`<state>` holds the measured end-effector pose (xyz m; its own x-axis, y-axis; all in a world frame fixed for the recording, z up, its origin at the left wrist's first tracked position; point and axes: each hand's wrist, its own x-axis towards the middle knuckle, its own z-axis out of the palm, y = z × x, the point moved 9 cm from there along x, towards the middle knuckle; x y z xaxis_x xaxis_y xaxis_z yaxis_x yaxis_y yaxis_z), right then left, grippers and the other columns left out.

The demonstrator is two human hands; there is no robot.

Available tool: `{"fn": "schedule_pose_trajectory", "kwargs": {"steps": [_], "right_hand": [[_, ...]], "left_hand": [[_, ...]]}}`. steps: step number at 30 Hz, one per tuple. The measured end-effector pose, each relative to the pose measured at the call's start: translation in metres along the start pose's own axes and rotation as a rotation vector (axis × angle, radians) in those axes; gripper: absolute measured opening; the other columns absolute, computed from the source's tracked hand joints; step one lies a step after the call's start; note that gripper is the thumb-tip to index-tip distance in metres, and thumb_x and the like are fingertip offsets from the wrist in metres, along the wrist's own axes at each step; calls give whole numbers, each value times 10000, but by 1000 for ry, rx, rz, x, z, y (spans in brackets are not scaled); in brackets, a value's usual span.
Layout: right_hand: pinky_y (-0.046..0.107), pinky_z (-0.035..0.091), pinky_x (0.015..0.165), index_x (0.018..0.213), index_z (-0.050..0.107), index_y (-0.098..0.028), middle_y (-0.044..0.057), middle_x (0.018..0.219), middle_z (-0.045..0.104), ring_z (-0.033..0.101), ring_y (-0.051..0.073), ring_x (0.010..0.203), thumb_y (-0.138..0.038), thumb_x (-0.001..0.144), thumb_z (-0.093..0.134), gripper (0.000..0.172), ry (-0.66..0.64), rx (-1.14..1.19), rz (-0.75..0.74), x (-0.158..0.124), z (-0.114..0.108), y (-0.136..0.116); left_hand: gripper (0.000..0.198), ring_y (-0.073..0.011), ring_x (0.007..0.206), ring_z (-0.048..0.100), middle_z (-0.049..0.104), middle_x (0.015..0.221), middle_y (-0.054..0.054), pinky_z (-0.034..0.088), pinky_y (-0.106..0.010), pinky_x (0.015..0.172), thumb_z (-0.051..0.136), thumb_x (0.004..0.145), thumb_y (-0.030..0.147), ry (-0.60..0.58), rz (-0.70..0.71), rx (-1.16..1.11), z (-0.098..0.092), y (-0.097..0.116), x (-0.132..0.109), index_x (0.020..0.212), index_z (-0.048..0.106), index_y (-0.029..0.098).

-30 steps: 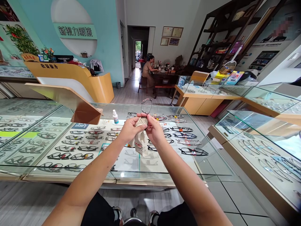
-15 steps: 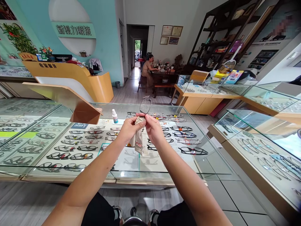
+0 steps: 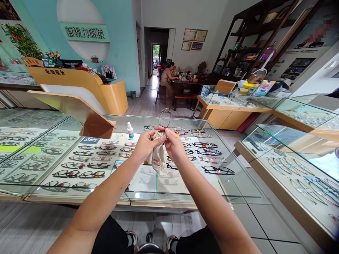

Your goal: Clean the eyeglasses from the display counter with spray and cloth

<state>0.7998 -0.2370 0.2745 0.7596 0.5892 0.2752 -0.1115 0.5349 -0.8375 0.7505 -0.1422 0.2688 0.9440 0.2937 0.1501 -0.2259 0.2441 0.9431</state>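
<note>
Above the glass display case, my left hand (image 3: 147, 143) pinches a beige cloth (image 3: 158, 158), which hangs below the fingers. My right hand (image 3: 174, 143) touches it from the other side and grips a pair of thin-framed glasses (image 3: 164, 118). One lens stands up above the fingertips; the rest of the frame is hidden by the cloth and fingers. A white spray bottle (image 3: 130, 130) stands on the case to the left of my hands. Rows of glasses (image 3: 99, 165) lie under the glass top.
A wooden slanted board (image 3: 97, 125) stands on the case at the left. More glass cases (image 3: 288, 165) line the right side. Beyond, a seated person (image 3: 166, 79) is at a dark table (image 3: 185, 82), and a yellow counter (image 3: 113, 93) stands back left.
The fingers of my left hand and the cloth have shifted slightly around the glasses. The whole view has moved a little; both hands keep their hold.
</note>
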Motion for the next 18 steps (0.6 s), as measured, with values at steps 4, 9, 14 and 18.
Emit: {"fn": "schedule_pose_trajectory", "kwargs": {"steps": [4,9,14,18], "right_hand": [[465,586,1110,1037,885,-250,88,1323,833,737,328,1277,-581,844,869,383,-5,16,6,0,1,3],[477,536,1184,1033,891,-267,68,1313,838,694,334,1349,-575,857,858,356,-26,7,2,0,4,6],[452,512,1185,919,886,-271,60,1216,853,715,322,1291,-563,863,835,301,-1,-66,-38,0,3,2],[420,559,1083,849,869,-261,63,1159,855,724,317,1244,-475,804,858,220,33,-31,-30,2,-1,-4]], "left_hand": [[653,-175,778,717,788,830,-8,566,-296,781,1078,553,320,12,12,-43,2,0,-1,1114,775,179],[641,-155,732,714,771,821,6,557,-281,748,1074,564,338,91,59,-35,-4,2,-1,1039,668,194],[703,-134,712,703,787,916,8,543,-265,720,1071,590,376,159,131,-33,-10,6,-3,1047,559,224],[669,-139,777,723,811,1029,-25,569,-286,793,1038,660,489,93,152,-56,-6,9,0,1031,547,226]]}}
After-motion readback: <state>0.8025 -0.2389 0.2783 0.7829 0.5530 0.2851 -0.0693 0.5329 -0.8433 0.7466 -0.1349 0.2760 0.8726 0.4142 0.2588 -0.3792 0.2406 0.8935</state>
